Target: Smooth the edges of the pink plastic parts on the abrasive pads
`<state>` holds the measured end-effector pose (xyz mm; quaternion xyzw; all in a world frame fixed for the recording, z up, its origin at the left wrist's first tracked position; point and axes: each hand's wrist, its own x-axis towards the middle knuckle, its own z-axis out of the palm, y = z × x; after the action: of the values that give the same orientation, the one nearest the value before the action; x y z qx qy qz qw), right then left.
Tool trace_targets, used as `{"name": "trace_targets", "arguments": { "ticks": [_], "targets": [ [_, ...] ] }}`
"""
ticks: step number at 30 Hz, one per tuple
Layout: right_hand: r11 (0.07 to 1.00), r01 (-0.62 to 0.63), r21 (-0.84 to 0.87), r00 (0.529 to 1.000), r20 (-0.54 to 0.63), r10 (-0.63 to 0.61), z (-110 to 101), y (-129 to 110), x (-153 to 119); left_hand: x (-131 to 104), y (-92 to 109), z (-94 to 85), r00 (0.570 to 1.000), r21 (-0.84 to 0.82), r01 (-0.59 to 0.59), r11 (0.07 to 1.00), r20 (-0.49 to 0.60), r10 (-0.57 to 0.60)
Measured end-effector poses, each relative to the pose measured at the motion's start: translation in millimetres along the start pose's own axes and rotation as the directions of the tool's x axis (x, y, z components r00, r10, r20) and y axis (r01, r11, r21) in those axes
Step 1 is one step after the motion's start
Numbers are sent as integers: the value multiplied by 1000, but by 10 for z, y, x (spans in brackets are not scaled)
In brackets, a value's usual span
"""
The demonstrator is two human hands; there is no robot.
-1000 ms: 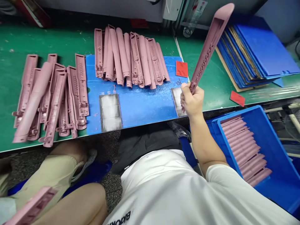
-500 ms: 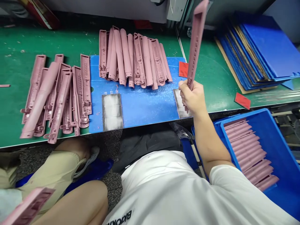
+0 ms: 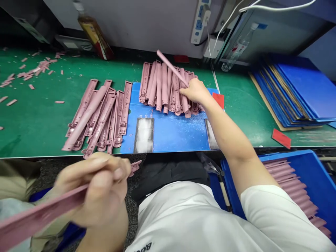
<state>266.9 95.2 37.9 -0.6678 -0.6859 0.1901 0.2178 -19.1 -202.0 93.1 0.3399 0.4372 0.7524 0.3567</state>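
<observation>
Close to the camera at lower left, my left hand (image 3: 101, 185) is closed around a long pink plastic shell (image 3: 49, 213), slightly blurred, in front of the table edge. My right hand (image 3: 195, 91) reaches over the back of the blue mat (image 3: 178, 131) and grips the end of another pink plastic shell (image 3: 172, 66), which slants up and to the left. Beneath that hand lies a row of similar pink shells (image 3: 159, 87), some hollow side up and some rounded side up. A second pile of pink shells (image 3: 91, 117) rests left of the mat.
Blue boards (image 3: 301, 91) are stacked on the right of the green table (image 3: 244, 129). Below stands a blue bin (image 3: 315, 168) of pink shells. Pink scraps (image 3: 39, 70) litter the far left. Bottles (image 3: 96, 36) and a power strip (image 3: 199, 22) are behind. Another person's leg is at lower left.
My right hand has moved back and left, lowering its shell from upright to a slant over the row. My left hand has come into view with its shell. The camera view has shifted.
</observation>
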Motion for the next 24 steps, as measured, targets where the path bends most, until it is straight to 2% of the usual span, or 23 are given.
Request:
{"name": "trace_targets", "arguments": {
  "ticks": [2, 3, 6, 9, 12, 14, 17, 21, 24],
  "targets": [
    [997, 33, 77, 998, -51, -29, -153, 49, -149, 4, -174, 7, 1000, 18, -18, 1000, 24, 18],
    [993, 60, 104, 993, -104, -50, -253, 111, -282, 10, -249, 7, 999, 30, 11, 999, 42, -12],
    [993, 92, 69, 958, -278, -69, -566, 407, -899, 33, -407, -33, 996, 22, 70, 997, 56, -71],
    [996, -28, -84, 925, -380, -6, -734, 710, -1646, 40, -516, -97, 998, -30, 37, 999, 50, -36],
    [959, -187, -211, 903, -422, 83, -668, 877, -2128, -6, -629, -119, 996, -87, 77, 993, 51, -72],
    [931, -249, -266, 892, -437, 114, -553, 892, -2212, -61, -692, -109, 993, -106, 95, 990, 82, -86],
    [901, -277, -334, 898, -423, 120, -432, 808, -2130, -135, -741, -113, 990, -107, 75, 991, 131, -61],
    [880, -253, -403, 931, -349, 108, -442, 757, -2076, -171, -757, -191, 993, -129, 59, 990, 111, -44],
    [871, -202, -447, 924, -382, 18, -390, 897, -2130, -174, -777, -244, 993, -143, 100, 985, 84, -88]
  ]
}}
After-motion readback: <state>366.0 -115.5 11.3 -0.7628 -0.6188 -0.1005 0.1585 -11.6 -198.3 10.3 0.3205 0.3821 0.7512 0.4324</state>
